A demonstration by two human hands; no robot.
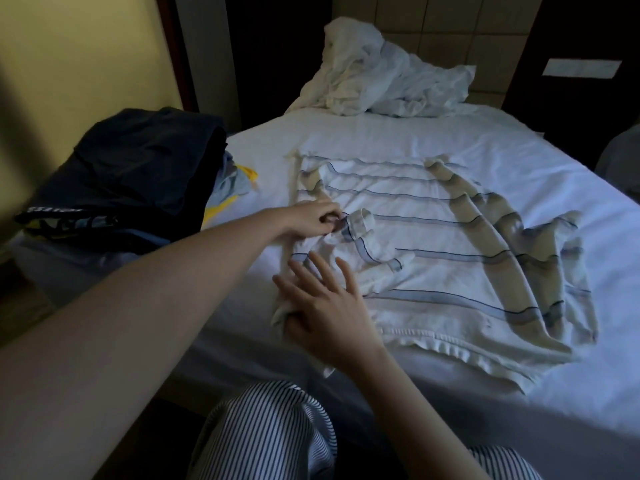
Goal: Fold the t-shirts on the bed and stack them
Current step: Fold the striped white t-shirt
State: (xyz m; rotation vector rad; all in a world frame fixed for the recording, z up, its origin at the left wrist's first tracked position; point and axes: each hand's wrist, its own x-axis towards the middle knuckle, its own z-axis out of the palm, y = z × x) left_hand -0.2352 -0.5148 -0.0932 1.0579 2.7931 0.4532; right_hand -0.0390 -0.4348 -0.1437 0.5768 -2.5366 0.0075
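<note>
A white t-shirt with thin blue stripes (pixel 433 244) lies spread on the bed, wrinkled along its right side. My left hand (pixel 311 218) pinches the shirt's cloth near its left edge, beside a rolled sleeve cuff (pixel 360 223). My right hand (pixel 329 306) lies lower on the shirt's near left corner, fingers spread over it, the thumb tucked under a bunched bit of cloth. A stack of dark folded garments (pixel 131 178) sits at the bed's left side, with a yellow and light blue piece (pixel 239 181) showing at its right edge.
The white bed sheet (pixel 519 150) covers the mattress. A crumpled white blanket and pillow (pixel 381 74) lie at the head of the bed. My striped trouser legs (pixel 270 434) are at the bed's near edge. A yellow wall is at the left.
</note>
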